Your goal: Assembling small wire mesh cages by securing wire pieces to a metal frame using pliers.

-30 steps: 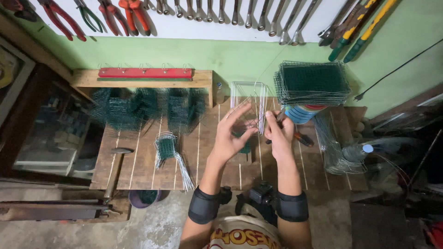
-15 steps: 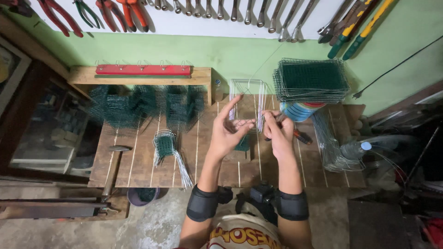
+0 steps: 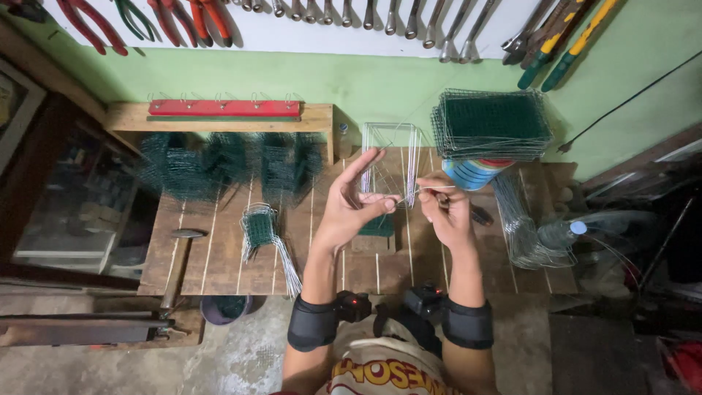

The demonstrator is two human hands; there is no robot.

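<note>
My left hand [image 3: 353, 202] and my right hand [image 3: 446, 208] are raised over the wooden workbench [image 3: 219, 256], both pinching a thin wire frame [image 3: 391, 164] made of several bent silver wires. The left fingers grip its lower edge, with the index finger stretched up along it. The right fingers pinch a wire end beside it. Under the hands a small green mesh piece [image 3: 378, 227] lies on a wooden block.
Green mesh pieces [image 3: 227, 164] pile up at the back left, and a small mesh bundle with wire legs [image 3: 261, 230] lies mid-bench. A stack of mesh panels [image 3: 491, 124] sits on a coloured tub. Loose wire frames [image 3: 523, 227], a hammer [image 3: 179, 256] and hanging tools surround.
Both hands have shifted slightly lower and nearer each other on the wire frame; the left index finger now stretches upward.
</note>
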